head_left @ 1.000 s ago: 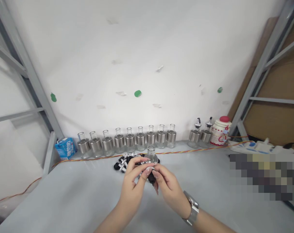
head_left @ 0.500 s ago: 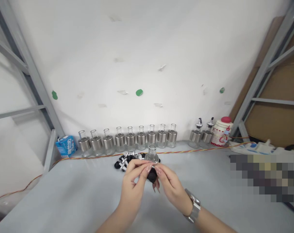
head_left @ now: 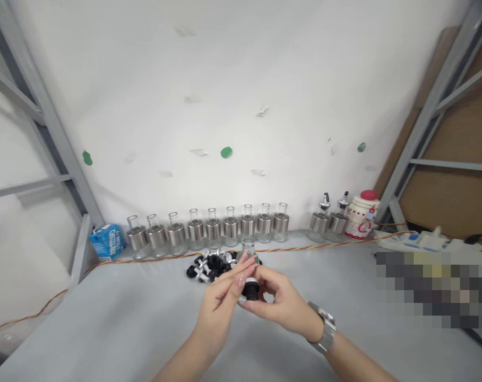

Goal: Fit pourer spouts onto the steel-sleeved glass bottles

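Between my two hands is a bottle pourer [head_left: 251,289], its black ribbed stopper and a pale collar facing me; the spout end is hidden by fingers. My right hand [head_left: 281,297] curls around it from the right, thumb below. From the left, my left hand [head_left: 225,294] presses thumb and straight fingers against its upper part. Just behind the hands stands a glass bottle [head_left: 248,246] with an open neck, its lower part covered by them. A pile of black and silver pourers [head_left: 209,264] lies left of that bottle.
Several open glass bottles with steel sleeves [head_left: 195,229] line the wall. Two bottles with pourers fitted [head_left: 319,222] stand right, beside a red-lidded jar [head_left: 360,216]. A blue carton [head_left: 108,242] sits left. A twisted wire [head_left: 225,253] crosses the grey table [head_left: 125,318].
My right hand has shifted its grip, with its thumb now under the pourer. My left fingers have straightened and point upward to the right. The pourer has turned slightly.
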A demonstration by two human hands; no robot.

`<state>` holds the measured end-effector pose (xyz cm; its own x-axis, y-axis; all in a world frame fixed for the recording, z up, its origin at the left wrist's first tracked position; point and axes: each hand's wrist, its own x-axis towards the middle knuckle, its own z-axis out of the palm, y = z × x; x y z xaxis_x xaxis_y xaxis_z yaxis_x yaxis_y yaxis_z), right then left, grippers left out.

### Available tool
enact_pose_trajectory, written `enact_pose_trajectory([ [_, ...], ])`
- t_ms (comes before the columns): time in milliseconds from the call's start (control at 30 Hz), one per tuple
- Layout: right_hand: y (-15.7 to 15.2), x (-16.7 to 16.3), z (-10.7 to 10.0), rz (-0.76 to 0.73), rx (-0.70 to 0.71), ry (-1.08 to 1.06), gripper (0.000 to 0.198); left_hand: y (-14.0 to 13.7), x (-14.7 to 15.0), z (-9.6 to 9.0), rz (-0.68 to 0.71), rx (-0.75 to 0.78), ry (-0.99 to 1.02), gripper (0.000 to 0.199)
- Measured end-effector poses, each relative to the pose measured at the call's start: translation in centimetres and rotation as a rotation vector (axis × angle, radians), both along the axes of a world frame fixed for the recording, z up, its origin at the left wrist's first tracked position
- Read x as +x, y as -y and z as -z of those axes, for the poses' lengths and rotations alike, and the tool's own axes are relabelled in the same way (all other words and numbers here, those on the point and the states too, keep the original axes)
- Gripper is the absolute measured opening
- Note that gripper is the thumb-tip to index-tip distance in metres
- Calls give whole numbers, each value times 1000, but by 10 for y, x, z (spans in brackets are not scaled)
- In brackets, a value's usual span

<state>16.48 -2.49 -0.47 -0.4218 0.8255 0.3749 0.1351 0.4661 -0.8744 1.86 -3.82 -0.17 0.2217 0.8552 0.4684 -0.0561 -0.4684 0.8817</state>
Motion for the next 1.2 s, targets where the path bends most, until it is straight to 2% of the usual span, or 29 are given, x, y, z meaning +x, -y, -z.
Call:
enact_pose_trajectory([
  [200, 0, -3, 1, -76, 30, -124, 14, 3, 5, 7, -7, -37, 37, 28],
  [400, -2, -1, 5, -58, 46, -121, 12, 2, 7, 10, 19, -102, 59, 30],
  [667, -5, -3, 10, 69, 88, 45, 23, -2, 3, 4, 23, -173, 98, 27],
  [800, -6, 0, 12, 57, 134, 136, 34, -4, 0, 0, -1, -181, 49, 25],
  [1067, -7, 4, 5, 6, -6, 175, 27, -10, -2, 1, -9, -136, 1, 25],
  [1200, -5, 0, 3, 14, -8, 176, 23, -11, -1, 4, 55, -133, 42, 23],
])
